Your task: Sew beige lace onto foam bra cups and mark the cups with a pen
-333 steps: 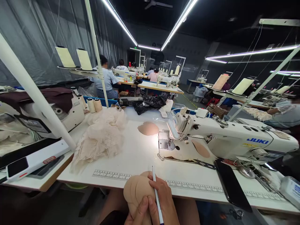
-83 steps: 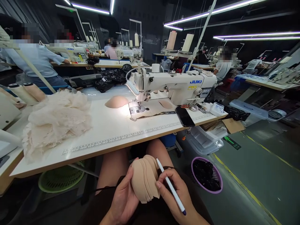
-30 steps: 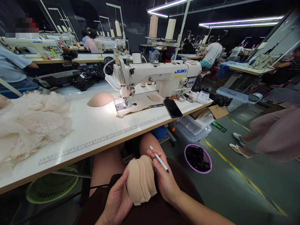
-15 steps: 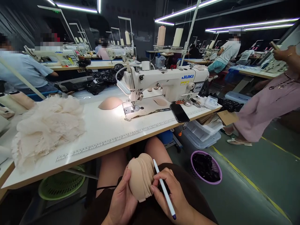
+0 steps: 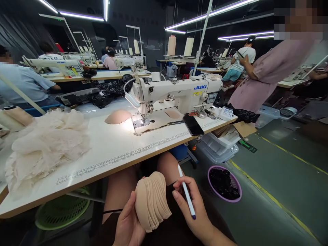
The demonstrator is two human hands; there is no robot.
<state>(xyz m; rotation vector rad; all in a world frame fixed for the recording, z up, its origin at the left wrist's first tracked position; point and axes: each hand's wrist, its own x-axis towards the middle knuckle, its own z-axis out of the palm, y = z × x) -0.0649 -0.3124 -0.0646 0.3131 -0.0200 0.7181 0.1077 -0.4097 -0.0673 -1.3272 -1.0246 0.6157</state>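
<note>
Over my lap, my left hand [image 5: 129,218] grips a nested stack of beige bra cups [image 5: 151,201], thumb on the near cup and the other fingers hidden behind. The edges of the stack fan out toward the right. Just right of the stack, apart from it, my right hand [image 5: 192,205] holds a white marker pen [image 5: 187,196] with a dark purple end, slanting across the fingers. A single beige cup [image 5: 118,117] lies on the table beside the needle of the white sewing machine [image 5: 174,92].
The white table [image 5: 107,147] has a printed ruler along its front edge. On it lie a heap of cream lace [image 5: 48,147] and a black phone [image 5: 193,125]. A purple basket [image 5: 224,183] stands on the floor at right; a person in pink [image 5: 266,75] stands beyond.
My right hand with the pen has drawn away from the cups to the right. The stack has fanned wider and shifted slightly left. The person in pink has moved farther back.
</note>
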